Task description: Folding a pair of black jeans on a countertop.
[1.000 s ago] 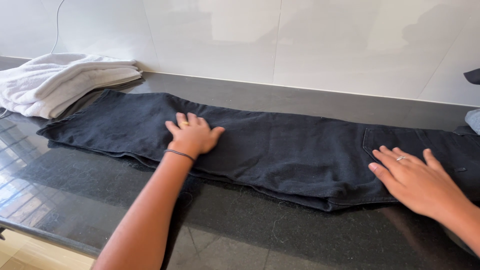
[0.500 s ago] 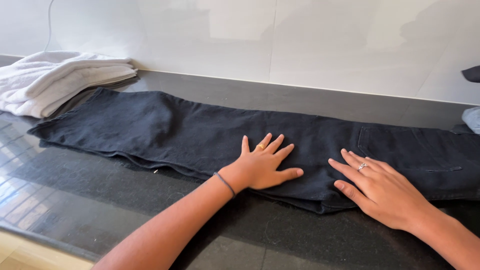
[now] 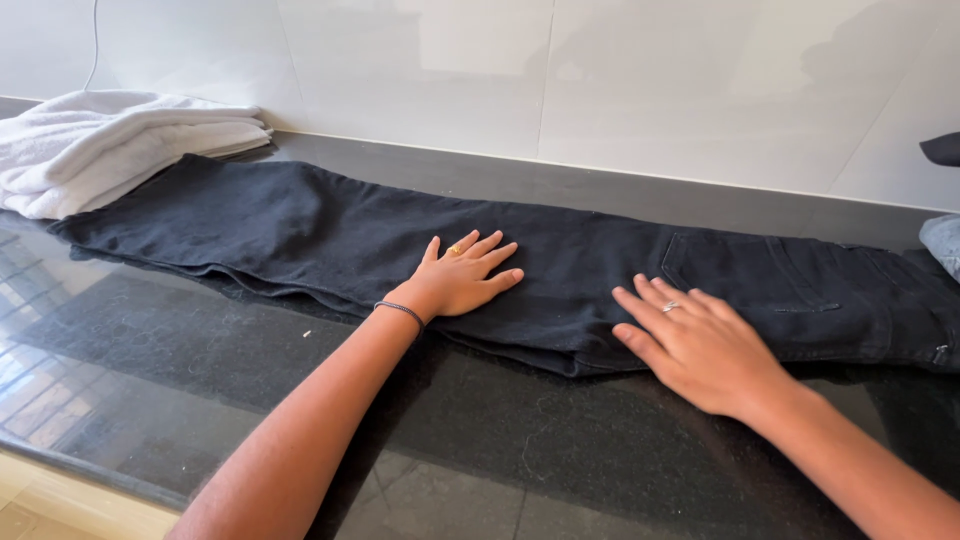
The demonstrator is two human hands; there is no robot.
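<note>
Nearest, on the dark stone counter (image 3: 180,370): right hand (image 3: 700,345) spread flat, fingers wide, at the near edge of the folded black jeans (image 3: 330,235). Just beyond: left hand (image 3: 462,278) flat and open upon the jeans' middle, holding nothing. Farthest, beyond the jeans' left end: folded white towels (image 3: 110,145).

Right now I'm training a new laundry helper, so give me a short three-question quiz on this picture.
1. True or false: both hands lie flat on the black jeans.
2. What lies folded at the far left?
3. Which hand wears a thin wrist band: A left, B right?

Key: 1 true, left hand and right hand press palms down, fingers spread. 2 white towels. 3 A.
</note>
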